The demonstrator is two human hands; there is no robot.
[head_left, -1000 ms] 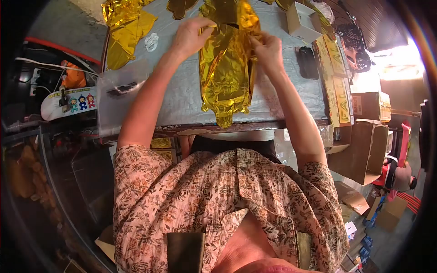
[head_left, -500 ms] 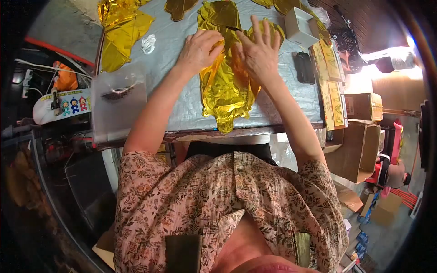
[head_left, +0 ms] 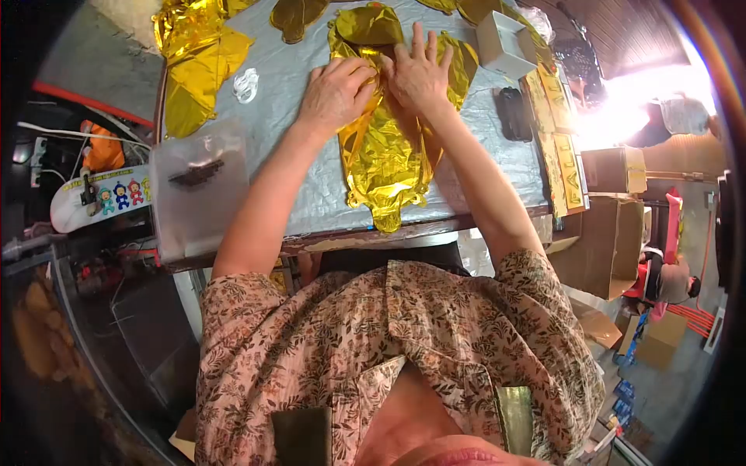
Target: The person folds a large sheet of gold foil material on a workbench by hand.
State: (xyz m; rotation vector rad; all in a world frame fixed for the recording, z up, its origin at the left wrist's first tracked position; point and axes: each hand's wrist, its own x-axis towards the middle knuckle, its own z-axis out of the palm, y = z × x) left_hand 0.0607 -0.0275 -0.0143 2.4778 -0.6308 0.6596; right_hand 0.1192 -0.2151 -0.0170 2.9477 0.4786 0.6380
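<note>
A shiny gold foil balloon (head_left: 386,159), flat and creased, lies on the silver-covered table with its narrow tab over the front edge. My left hand (head_left: 336,95) rests palm down on its upper left side, fingers slightly bent and thumb apart. On the upper right part lies my right hand (head_left: 420,78), its fingers spread and stretched away from me. Both palms press on the foil, and the stretch of foil beneath them is hidden. Neither hand visibly grips anything.
More gold foil balloons (head_left: 203,74) lie at the far left and along the back. A clear plastic box (head_left: 198,221) with dark pieces stands front left, near a white coil (head_left: 245,85). To the right are a white open box (head_left: 505,46), a black case (head_left: 513,114) and yellow boxes (head_left: 566,171).
My left hand has flattened from a more curled pose onto the foil. My right hand stays spread on the foil. The view has shifted slightly.
</note>
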